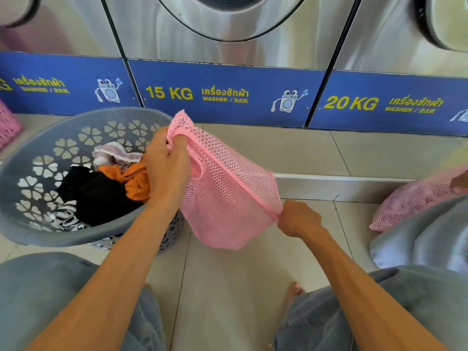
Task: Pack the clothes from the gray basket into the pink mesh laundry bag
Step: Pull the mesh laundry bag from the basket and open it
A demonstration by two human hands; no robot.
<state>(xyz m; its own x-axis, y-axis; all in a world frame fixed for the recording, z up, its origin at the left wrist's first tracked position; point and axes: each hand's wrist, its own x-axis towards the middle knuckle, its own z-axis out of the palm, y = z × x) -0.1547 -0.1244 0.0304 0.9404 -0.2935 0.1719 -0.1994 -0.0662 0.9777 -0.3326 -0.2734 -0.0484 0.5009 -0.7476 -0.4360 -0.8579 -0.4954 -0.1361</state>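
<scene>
Setting: a person is crouching on a tiled floor [253, 153] facing a row of washing machines [222, 34].
Bag: the pink mesh bag [228, 198] is hanging in the air between both hands, just right of the basket, looking empty and limp.
Left hand [166, 168]: it is closing around the bag's upper end, bunching the mesh.
Right hand [298, 219]: it is pinching the lower end of the bag's edge band, pulling it taut.
Basket: the gray basket [76, 239] is sitting on the floor at the left, holding clothes [101, 191] in black, orange, white and striped fabric.
Handling: the bag seems light, soft and floppy; gripping the firmer edge band at both ends is likely best for holding its mouth open.
</scene>
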